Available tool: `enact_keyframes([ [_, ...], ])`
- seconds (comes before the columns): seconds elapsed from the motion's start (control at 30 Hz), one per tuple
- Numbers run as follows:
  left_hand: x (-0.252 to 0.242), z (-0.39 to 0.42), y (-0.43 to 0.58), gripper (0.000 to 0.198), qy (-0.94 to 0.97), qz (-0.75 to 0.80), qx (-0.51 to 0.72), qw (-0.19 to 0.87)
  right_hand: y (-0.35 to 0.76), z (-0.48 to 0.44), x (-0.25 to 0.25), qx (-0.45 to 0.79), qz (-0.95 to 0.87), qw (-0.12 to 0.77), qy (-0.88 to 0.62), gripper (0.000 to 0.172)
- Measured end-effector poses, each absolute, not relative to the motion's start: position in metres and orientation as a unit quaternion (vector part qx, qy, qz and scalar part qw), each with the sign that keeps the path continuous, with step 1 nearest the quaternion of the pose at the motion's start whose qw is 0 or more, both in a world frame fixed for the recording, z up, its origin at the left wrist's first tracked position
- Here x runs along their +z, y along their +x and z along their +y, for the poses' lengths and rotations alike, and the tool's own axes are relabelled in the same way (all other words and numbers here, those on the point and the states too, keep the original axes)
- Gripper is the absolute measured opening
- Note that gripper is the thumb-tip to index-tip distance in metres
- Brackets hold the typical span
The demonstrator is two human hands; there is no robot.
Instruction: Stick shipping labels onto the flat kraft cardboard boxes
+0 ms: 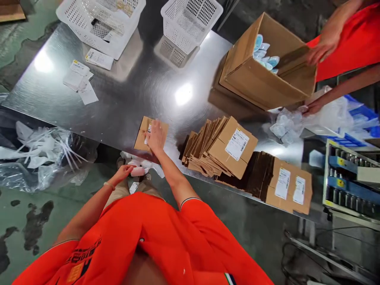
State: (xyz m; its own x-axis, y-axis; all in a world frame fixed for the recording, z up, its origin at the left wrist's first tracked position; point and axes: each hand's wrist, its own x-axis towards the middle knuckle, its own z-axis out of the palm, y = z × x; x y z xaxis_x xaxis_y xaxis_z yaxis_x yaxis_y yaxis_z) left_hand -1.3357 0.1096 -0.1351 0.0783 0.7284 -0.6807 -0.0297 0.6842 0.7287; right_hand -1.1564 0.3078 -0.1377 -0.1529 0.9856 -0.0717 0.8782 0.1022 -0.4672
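My right hand (pixel 156 137) lies with its fingers outstretched on a small folded cardboard carton (pixel 141 136) near the table's front edge. Under the fingers, a white printed label (pixel 149 129) is partly covered. Low over the floor, in front of my body, my left hand (pixel 124 173) has its fingers closed at a pale pinkish roll of labels (pixel 137 171). A white printed label (pixel 133 187) hangs below the roll. To the right of my right hand leans a stack of flattened cartons (pixel 219 148), its front one bearing a label.
Another labelled carton row (pixel 289 186) lies farther right. White plastic baskets (pixel 191 25) and loose label sheets (pixel 78 77) are at the back. A co-worker's hand (pixel 325 45) touches a large open box (pixel 252 85). A plastic bag of strips (pixel 44 154) sits left.
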Motion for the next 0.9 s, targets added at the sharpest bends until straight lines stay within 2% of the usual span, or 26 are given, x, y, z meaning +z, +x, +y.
enact_keyframes([
  [0.1,-0.125,0.122,-1.343,0.046,0.35,0.63,0.275,0.636,-1.161,0.298,-0.14,0.245,-0.752,0.1,-0.604,0.067],
  [0.23,-0.115,0.153,-1.35,0.046,0.437,0.665,0.198,0.572,-1.141,0.303,-0.133,0.219,-0.592,0.126,-0.765,0.06],
  [0.37,-0.104,0.198,-1.353,0.08,0.51,0.721,0.088,0.46,-1.137,0.293,-0.116,0.229,-0.457,0.133,-0.849,0.058],
  [0.47,-0.094,0.232,-1.346,0.089,0.544,0.72,0.049,0.428,-1.153,0.284,-0.1,0.277,-0.418,0.151,-0.852,0.061],
  [0.6,-0.073,0.251,-1.336,0.07,0.607,0.67,0.02,0.428,-1.138,0.283,-0.06,0.329,-0.438,0.203,-0.812,0.059],
  [0.77,-0.023,0.243,-1.311,0.036,0.733,0.602,-0.026,0.316,-1.01,0.27,0.024,0.139,-0.504,0.425,-0.739,0.057],
  [0.83,0.006,0.241,-1.286,0.032,0.783,0.566,-0.024,0.256,-0.939,0.263,0.052,0.1,-0.533,0.456,-0.706,0.059],
  [0.9,0.038,0.243,-1.252,0.032,0.825,0.518,0.006,0.225,-0.874,0.254,0.064,0.08,-0.56,0.451,-0.691,0.059],
])
